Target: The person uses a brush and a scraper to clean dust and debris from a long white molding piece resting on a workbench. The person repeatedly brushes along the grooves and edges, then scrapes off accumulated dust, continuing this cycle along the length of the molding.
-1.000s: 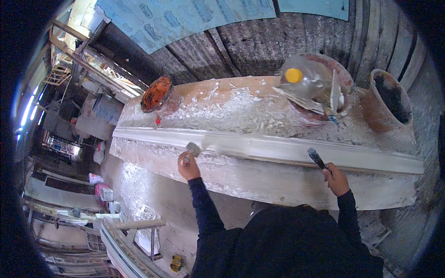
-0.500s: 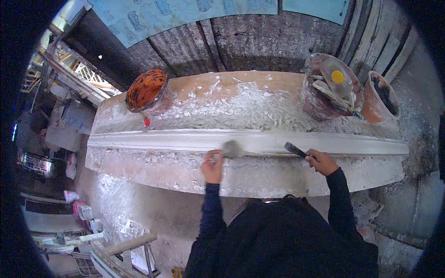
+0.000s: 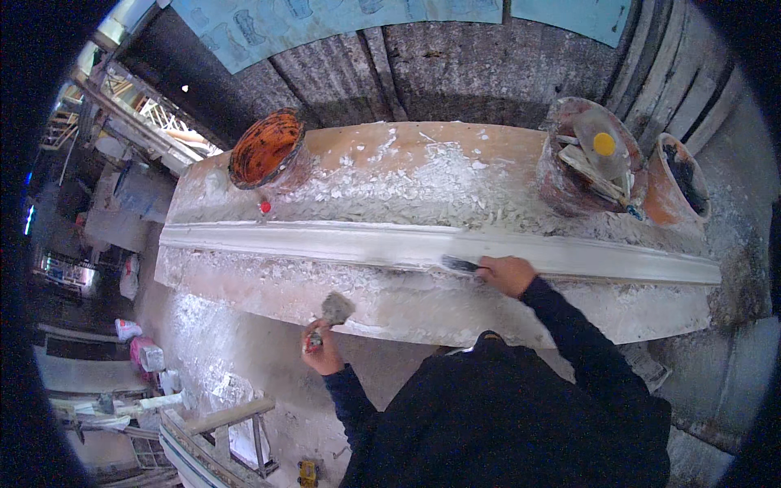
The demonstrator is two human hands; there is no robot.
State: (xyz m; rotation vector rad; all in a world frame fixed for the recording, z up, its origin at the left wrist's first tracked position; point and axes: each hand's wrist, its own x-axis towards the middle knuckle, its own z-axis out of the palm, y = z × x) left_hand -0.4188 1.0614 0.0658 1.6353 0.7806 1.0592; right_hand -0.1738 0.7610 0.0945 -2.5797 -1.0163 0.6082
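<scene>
A long white plaster moulding [image 3: 325,241] with ridged edges lies across the workbench [image 3: 504,150]. My right hand [image 3: 508,276] is closed around a slim dark flat tool [image 3: 460,264], whose tip is at the moulding's near side, right of its middle. Lower and to the left, my left hand [image 3: 322,350] grips a short-handled tool with a fan-shaped grey head [image 3: 337,307]. That head hangs over the bench's front edge, apart from the moulding. Whether it is a brush or a plaster-coated scraper I cannot tell.
An orange-lined bucket [image 3: 267,150] stands at the back left, with a small red object [image 3: 265,207] before it. At the back right are a tool-filled bucket [image 3: 561,183] and a smaller orange pail [image 3: 669,191]. Corrugated sheeting [image 3: 464,77] rises behind. A wooden frame [image 3: 232,415] stands lower left.
My left hand has drawn its grey-headed tool back from the moulding, down and left. My right hand has moved left, bringing the dark tool to the moulding. The view has shifted slightly.
</scene>
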